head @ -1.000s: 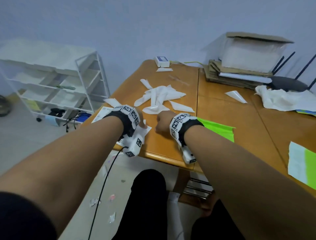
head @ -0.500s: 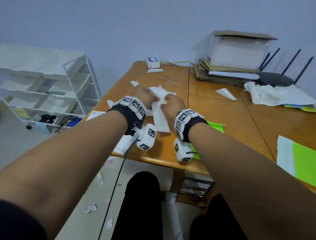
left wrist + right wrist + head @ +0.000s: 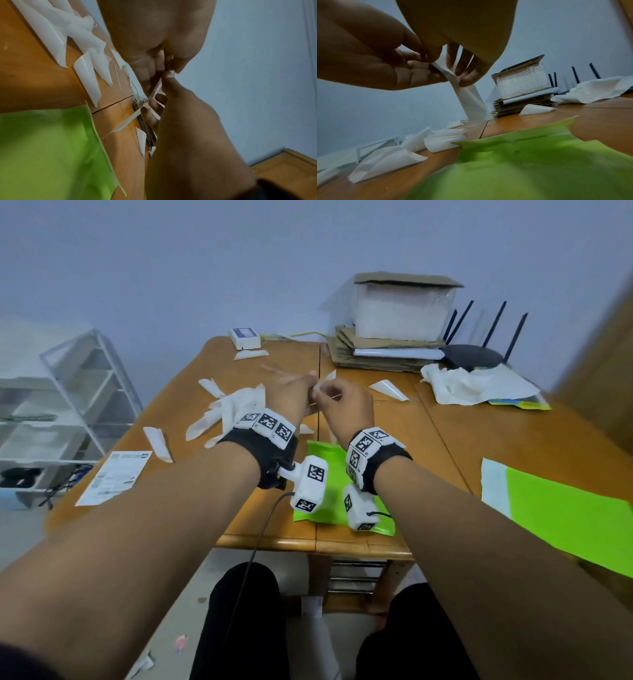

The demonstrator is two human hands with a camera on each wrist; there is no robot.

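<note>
At frame centre, our left hand and right hand both pinch the thin white paper strip, which is raised over the brown wooden table. Risk: an uneven pull tears it crookedly, or a loose pinch lets it slip free.

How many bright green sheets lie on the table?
2: near green sheet at the front edge of the wooden table, right green sheet at its right side. A greenish edge under the white paper may be another.

No legible text. Printed sheet and box label too blurred; wristbands bear only black-white code markers.
</note>
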